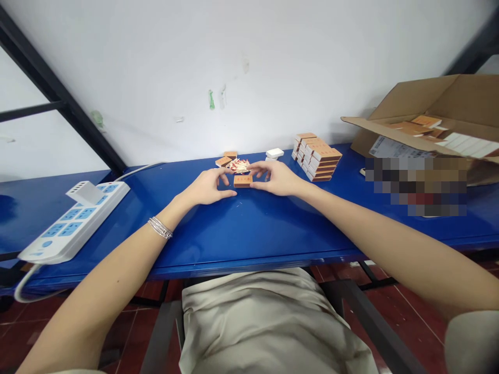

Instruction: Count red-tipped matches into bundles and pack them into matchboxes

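A closed orange matchbox (243,181) lies flat on the blue table between my hands. To its left, my left hand (206,187) has its thumb stretched out and its fingers apart, with nothing in them. My right hand (278,178) is at the box's right end, thumb and index finger spread; the thumb tip is at the box edge, and whether it touches I cannot tell. Just behind the box lies a heap of loose red-tipped matches (239,165). More matchboxes (224,161) lie left of the heap. White matchbox trays (275,154) sit behind my right hand.
Stacked matchboxes (317,156) stand at the back right. Further right is an open cardboard box (362,137) holding more matchboxes, with a blurred patch before it. A white power strip (74,226) with a plugged-in adapter lies at the left. Behind the table rises a white wall (273,67).
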